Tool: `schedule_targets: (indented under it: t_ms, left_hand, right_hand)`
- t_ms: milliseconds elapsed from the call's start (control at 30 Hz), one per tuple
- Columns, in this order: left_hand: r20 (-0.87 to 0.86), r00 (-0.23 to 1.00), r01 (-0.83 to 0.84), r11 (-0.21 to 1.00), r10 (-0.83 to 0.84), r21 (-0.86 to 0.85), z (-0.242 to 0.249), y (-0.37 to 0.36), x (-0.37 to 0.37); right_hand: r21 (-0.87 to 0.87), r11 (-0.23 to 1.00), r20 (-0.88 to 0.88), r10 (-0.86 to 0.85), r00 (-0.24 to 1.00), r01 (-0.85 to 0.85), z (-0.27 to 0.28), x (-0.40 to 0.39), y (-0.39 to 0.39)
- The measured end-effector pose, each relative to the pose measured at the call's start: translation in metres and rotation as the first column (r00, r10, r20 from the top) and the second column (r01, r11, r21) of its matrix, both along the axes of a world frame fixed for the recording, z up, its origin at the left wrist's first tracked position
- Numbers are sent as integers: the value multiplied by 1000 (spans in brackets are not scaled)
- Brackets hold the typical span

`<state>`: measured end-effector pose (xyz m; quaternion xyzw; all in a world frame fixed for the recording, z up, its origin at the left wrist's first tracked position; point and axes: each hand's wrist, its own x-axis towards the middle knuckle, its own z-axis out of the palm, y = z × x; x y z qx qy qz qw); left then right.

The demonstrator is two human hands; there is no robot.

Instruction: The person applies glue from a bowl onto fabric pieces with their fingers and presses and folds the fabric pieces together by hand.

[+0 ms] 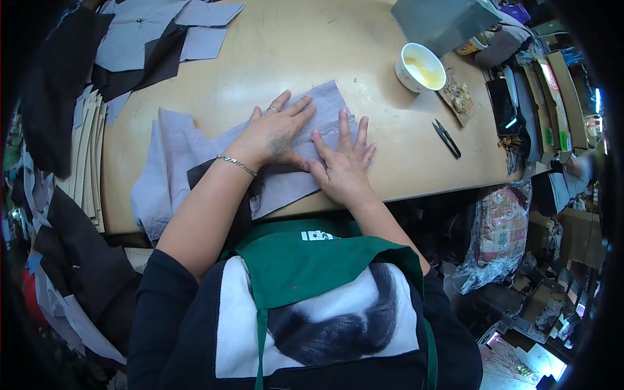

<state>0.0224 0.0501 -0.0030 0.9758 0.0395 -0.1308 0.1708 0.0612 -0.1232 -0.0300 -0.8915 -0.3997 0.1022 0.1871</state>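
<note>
My left hand (276,135) lies flat with its fingers outstretched on a pale lilac-grey fabric piece (330,97). Beside it, my right hand (348,168) presses on the same fabric, fingers spread and its thumb close to the left thumb. Neither hand grips anything. A dark brown fabric piece (203,172) shows under my left forearm and partly beneath the lilac cloth. More lilac fabric (170,156) lies rumpled to the left, reaching over the table's front edge. What lies under my palms is hidden.
On the wooden table (273,45), a white bowl with yellowish residue (421,67) stands at back right, near thread snips (446,139) and a grey box (442,23). Stacked fabric pieces (140,32) lie at back left, above beige strips (88,156). A plastic-wrapped bundle (500,227) sits right.
</note>
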Motion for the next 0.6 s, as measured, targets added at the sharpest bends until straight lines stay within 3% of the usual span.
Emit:
schedule_targets:
  t_ms: [167,267,600]
  left_hand:
    - [-6,1000,26,999,-26,40,-1,1,2]
    - [-14,996,94,993,-94,74,-2,9,0]
    - [-61,990,129,986,-123,107,5,7,-1]
  right_hand:
    - [28,995,143,93,985,-98,-8,-12,6]
    - [60,983,345,145,927,-176,-17,-7,4]
    - [-170,980,438,165,883,-99,0,69,-38]
